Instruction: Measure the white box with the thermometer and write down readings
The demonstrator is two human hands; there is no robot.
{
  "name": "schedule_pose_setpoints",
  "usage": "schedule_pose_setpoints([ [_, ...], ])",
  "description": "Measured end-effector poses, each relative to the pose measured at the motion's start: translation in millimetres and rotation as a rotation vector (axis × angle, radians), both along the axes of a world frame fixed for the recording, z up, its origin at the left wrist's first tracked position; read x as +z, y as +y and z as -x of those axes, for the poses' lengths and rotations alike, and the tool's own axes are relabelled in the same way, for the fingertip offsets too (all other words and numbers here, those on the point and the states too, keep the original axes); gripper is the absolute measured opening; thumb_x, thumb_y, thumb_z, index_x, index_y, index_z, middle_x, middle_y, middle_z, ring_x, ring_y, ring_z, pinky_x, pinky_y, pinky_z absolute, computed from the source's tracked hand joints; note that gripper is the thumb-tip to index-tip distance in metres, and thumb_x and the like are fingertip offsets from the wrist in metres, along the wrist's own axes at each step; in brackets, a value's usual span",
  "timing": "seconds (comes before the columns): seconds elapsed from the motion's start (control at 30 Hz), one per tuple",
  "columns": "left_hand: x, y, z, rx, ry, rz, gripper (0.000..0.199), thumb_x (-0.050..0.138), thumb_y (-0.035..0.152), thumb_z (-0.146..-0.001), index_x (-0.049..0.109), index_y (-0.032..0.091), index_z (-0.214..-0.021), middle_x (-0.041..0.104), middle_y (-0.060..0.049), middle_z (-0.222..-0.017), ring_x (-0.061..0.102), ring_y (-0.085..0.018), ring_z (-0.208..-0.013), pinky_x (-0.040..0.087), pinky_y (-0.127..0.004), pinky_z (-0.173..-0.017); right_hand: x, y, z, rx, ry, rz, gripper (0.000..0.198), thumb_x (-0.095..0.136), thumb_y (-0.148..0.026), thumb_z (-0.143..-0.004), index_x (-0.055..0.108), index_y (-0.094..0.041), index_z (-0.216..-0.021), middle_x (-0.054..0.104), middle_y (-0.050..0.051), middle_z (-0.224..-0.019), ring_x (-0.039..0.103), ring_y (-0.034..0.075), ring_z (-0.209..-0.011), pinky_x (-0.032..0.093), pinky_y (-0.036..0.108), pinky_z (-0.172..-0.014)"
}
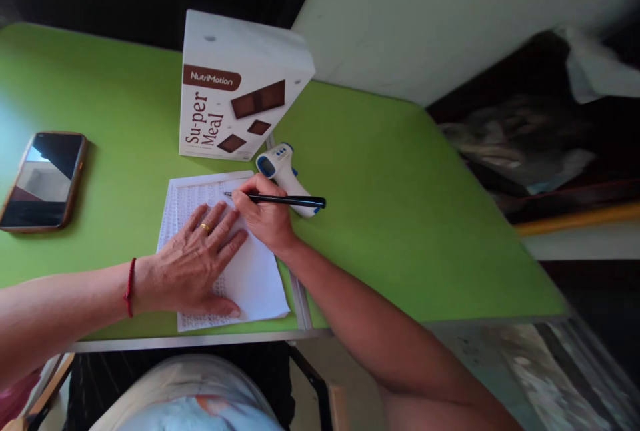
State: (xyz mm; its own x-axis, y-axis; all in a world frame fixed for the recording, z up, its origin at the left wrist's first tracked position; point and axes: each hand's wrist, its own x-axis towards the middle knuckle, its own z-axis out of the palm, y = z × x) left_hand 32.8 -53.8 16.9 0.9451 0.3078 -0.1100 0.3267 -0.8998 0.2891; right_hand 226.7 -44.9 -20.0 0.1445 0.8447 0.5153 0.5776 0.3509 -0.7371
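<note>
A white sheet of paper [255, 277], its left part filled with rows of small handwriting, lies on top of other sheets near the table's front edge. My left hand [193, 261] rests flat on it with fingers spread, covering some of the writing. A gold ring is on one finger, a red cord around the wrist. Between the fingers of my right hand [265, 214] is a black pen [295, 201], its tip at the upper part of the page. Just beyond that hand lies a white and blue infrared thermometer [280, 167], partly hidden by the hand and pen.
Behind the paper a white NutriMotion box [240, 91] stands upright. A phone [45, 181] lies face up at the left of the green table [400, 217]. A metal seam crosses the tabletop, and a pale wall [385, 17] rises behind. Plastic bags sit at the right.
</note>
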Motion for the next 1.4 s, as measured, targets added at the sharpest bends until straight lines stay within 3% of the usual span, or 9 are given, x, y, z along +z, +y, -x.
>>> schedule_pose_setpoints([
  [0.37,-2.2,0.8,1.3,-0.001,-0.021,-0.021,0.119,0.060,0.085,-0.084,0.036,0.000,-0.163,0.022,-0.035,-0.170,0.016,-0.056,-0.159,0.018,-0.073,-0.126,1.1,0.9,-0.3,0.046,0.010,-0.004,0.016,0.058,-0.023,-0.087,0.051,-0.026,-0.072,0.058,-0.005,-0.062,0.054,0.013,-0.057,0.049,0.028,-0.060],
  [1.4,-5.0,1.8,2.3,0.006,-0.057,-0.027,0.119,0.062,0.085,-0.083,0.039,-0.001,-0.161,0.027,-0.036,-0.168,0.020,-0.056,-0.158,0.019,-0.072,-0.125,1.8,1.2,-0.1,-0.021,-0.004,0.020,0.017,0.057,-0.027,-0.086,0.049,-0.026,-0.070,0.057,-0.005,-0.060,0.052,0.014,-0.057,0.049,0.029,-0.062],
])
